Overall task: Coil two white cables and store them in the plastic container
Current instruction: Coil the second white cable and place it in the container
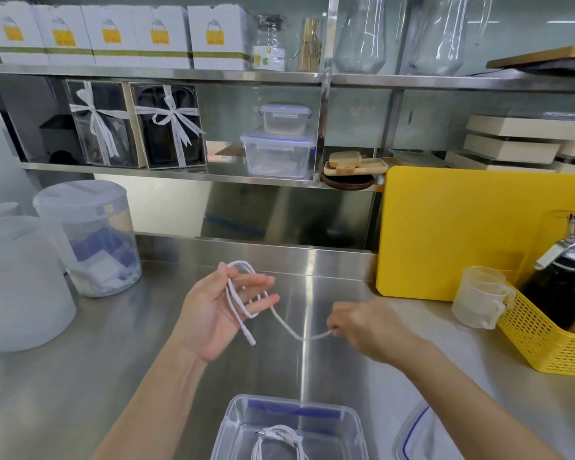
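Observation:
My left hand is held palm up over the steel counter, with loops of a white cable wound around its spread fingers; a plug end dangles below the palm. The cable's free length sags to the right into my right hand, which pinches it between fingertips. At the bottom edge stands a clear plastic container, open, with a second coiled white cable lying inside it.
The container's lid lies at the bottom right. A yellow cutting board leans at the right, beside a measuring cup and a yellow basket holding a bottle. Translucent tubs stand at the left. Shelves behind carry boxes.

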The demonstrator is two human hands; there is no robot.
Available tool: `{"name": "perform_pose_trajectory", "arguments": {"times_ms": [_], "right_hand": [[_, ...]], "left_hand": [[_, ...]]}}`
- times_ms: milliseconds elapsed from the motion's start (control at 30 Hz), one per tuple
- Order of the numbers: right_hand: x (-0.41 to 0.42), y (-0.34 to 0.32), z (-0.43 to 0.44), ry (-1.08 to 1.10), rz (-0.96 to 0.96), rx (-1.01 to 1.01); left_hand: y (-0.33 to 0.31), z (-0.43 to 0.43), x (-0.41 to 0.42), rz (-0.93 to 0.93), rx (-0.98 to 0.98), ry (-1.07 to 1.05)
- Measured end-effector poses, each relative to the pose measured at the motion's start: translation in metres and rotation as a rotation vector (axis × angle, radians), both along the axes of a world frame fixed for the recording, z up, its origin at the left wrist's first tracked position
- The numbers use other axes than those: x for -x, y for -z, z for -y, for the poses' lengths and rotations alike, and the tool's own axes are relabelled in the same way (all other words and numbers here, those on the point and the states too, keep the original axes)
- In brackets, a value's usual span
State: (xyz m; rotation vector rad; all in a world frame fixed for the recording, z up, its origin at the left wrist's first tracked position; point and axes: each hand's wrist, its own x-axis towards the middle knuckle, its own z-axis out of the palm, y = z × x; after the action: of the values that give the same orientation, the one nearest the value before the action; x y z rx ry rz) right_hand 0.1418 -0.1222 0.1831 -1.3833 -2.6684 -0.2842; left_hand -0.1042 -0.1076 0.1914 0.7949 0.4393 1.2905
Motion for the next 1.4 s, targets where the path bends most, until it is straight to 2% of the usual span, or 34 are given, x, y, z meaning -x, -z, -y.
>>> {"name": "perform_pose_trajectory", "arguments": {"times_ms": [100,200,400,500,567,667,767,867,933,1067,1133,1267,1400], "right_hand": [[0.016,-0.010,0.019,-0.209,-0.051,0.073],[0.028,-0.026,0.031,-0.309,-0.166,0.057],[0.031,-0.045,0.027,-0.101,-0.364,0.104],[0.029,-0.042,0.024,-0.021,-0.463,0.129],[0.028,-0.036,0.021,0.006,-0.501,0.153],[0.025,-0.029,0.017,0.062,-0.691,0.223],[0.020,-0.026,0.017,0.039,-0.836,0.336],[0.020,-0.024,0.019,-0.034,-0.961,0.545],[0.023,-0.021,0.020,-0.028,-1.042,0.612],[0.018,-0.020,0.018,-0.055,-1.069,0.688],[0.014,-0.020,0.020,-0.110,-1.048,0.718],[0.014,-0.016,0.023,-0.117,-0.952,0.618],[0.017,-0.013,0.023,-0.019,-0.998,0.535]], "left_hand": [[0.006,0.000,-0.008,-0.220,0.008,-0.008],[0.015,0.005,-0.019,-0.434,0.004,0.030],[0.017,0.021,-0.037,-0.695,-0.008,0.205],[0.016,0.029,-0.046,-0.583,0.038,0.242],[0.014,0.031,-0.048,-0.384,0.096,0.312],[0.010,0.030,-0.048,-0.150,0.179,0.387],[0.010,0.032,-0.046,-0.181,0.181,0.383],[0.007,0.032,-0.046,-0.310,0.132,0.337],[0.004,0.034,-0.046,-0.401,0.083,0.318],[0.002,0.040,-0.048,-0.493,0.011,0.354],[0.002,0.041,-0.047,-0.460,0.037,0.363],[0.004,0.041,-0.049,-0.275,0.110,0.320],[0.005,0.044,-0.059,-0.260,0.077,0.320]]}}
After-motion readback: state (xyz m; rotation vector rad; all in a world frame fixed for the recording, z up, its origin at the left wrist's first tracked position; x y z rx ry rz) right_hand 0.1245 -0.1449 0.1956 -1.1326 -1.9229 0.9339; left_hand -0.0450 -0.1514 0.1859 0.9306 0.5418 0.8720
